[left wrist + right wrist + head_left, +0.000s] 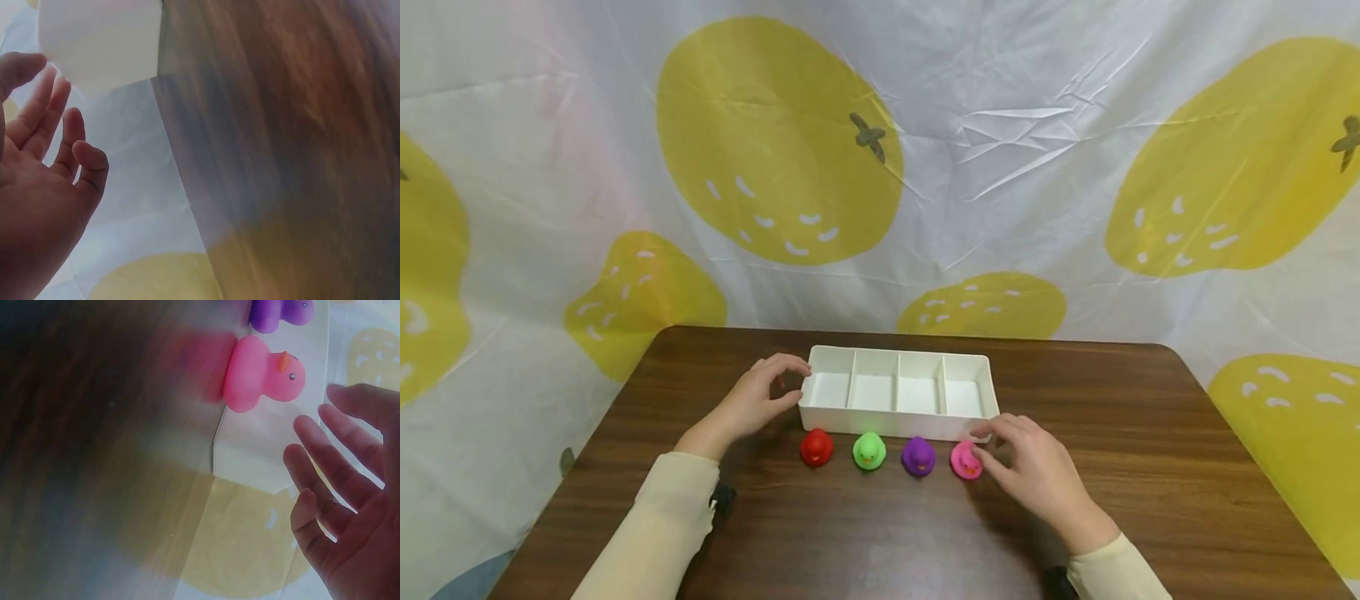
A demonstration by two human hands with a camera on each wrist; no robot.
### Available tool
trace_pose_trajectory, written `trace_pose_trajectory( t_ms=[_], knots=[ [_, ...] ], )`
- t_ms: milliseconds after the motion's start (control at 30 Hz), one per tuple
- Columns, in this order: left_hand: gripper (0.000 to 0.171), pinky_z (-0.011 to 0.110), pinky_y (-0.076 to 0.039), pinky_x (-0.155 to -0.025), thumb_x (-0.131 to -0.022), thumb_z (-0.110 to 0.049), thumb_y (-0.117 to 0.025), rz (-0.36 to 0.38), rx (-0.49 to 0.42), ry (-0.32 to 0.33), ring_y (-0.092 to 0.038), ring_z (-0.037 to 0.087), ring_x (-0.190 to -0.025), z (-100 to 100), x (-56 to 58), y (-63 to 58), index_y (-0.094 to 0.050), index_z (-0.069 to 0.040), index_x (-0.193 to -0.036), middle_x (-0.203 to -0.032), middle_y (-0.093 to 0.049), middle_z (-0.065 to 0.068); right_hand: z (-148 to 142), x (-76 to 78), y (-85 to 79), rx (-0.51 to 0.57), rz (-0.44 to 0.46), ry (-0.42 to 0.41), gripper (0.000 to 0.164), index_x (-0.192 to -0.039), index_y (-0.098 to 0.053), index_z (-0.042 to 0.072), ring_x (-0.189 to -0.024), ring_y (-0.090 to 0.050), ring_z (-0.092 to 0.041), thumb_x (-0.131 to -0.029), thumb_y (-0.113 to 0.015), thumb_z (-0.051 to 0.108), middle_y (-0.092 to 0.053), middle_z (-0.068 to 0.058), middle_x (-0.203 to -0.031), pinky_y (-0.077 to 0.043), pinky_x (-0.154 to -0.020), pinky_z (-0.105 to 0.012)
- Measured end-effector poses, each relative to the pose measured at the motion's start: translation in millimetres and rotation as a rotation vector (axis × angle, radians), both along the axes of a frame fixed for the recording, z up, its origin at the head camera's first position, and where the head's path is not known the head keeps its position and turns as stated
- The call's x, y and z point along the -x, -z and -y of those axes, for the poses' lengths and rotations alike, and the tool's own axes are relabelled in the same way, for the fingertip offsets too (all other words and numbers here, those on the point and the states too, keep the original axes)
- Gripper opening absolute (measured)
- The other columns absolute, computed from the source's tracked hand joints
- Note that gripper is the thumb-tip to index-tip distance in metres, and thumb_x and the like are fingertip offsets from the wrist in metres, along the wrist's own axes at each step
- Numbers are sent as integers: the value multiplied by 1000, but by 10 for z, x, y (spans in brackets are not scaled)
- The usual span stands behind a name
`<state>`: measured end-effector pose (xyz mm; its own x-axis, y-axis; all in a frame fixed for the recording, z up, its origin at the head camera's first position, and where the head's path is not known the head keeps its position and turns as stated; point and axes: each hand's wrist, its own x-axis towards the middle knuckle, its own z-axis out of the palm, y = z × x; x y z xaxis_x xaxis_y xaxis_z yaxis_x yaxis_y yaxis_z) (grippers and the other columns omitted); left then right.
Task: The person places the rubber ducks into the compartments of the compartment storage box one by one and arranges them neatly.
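Observation:
My left hand (758,393) is at the left end of a white divided box (880,422), its thumb and fingers spread and relaxed, fingertips right at the rim. Over the box's front right corner, my right hand (1036,467) has loosely bent fingers, with the thumb overlapping the edge of a pink rubber duck (966,461) in the head view. The right wrist view shows a gap between these fingers and the pink duck (247,375). In a row along the box's front stand a red duck (816,448), a green duck (869,452) and a purple duck (919,457).
The box has several compartments side by side, their white floors showing. All of it stands on a brown wooden table (850,542). Behind the table's far edge hangs a white curtain (985,208) printed with yellow fruit.

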<state>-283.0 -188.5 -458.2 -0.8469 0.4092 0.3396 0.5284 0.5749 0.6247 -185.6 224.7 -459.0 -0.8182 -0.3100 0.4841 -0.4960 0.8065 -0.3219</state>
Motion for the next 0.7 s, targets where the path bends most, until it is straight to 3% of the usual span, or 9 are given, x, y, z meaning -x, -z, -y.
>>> trace_pose_trajectory(
  t_ms=[133, 300, 700],
  knots=[
    [26, 38, -44, -85, -90, -1, -74, 16, 8, 12, -56, 30, -95, 11, 20, 2, -68, -3, -116, -131, -65, 13, 4, -4, -10, -6, 47, -18, 25, -106, -76, 22, -80, -65, -11, -83, -87, 23, -72, 9, -92, -51, -68, -28],
    [22, 39, -44, -86, -91, -2, -74, 26, 15, 14, -55, 26, -98, 31, 33, 23, -69, -3, -113, -134, -65, 12, 11, -7, -9, -12, 96, -43, 27, -108, -76, 26, -81, -66, -11, -83, -87, 28, -72, 11, -91, -51, -70, -28],
    [26, 39, -43, -85, -92, -4, -74, 61, 11, 21, -53, 23, -95, 56, 47, 43, -68, -3, -117, -138, -63, 12, 3, -2, 11, -37, 123, -73, 36, -108, -74, 29, -85, -66, -10, -78, -90, 23, -70, 14, -95, -53, -74, -30]
  ],
)
